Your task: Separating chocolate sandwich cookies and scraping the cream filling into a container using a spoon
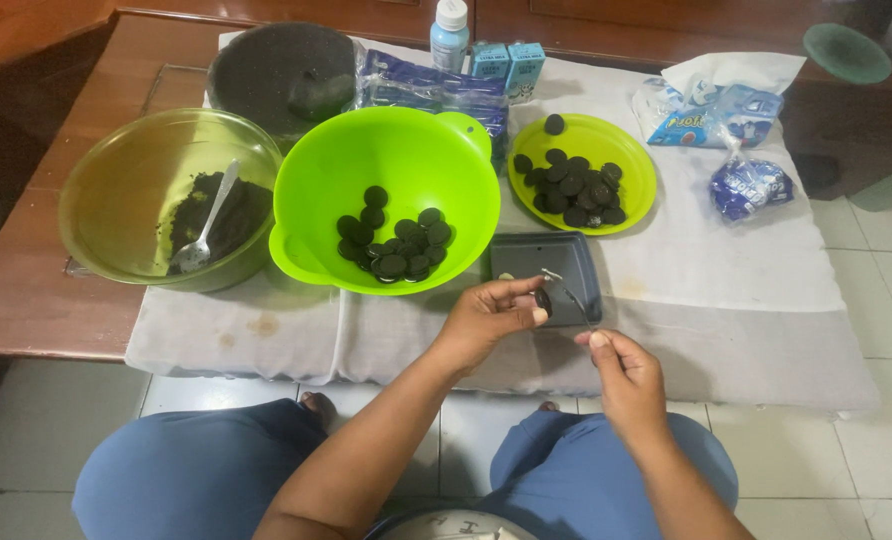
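At your hands: left hand pinches a dark cookie half; right hand grips a thin metal utensil, its tip at the cookie.
Technique: I judge you should scrape gently, with the cookie steady over the small grey tray.
Beyond: finished halves lie in the bright green bowl; more wait on the green plate.

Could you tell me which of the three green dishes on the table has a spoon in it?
The olive, see-through bowl at far left: a metal spoon rests in its dark crumbs. The bright green bowl and green plate hold only dark biscuits.
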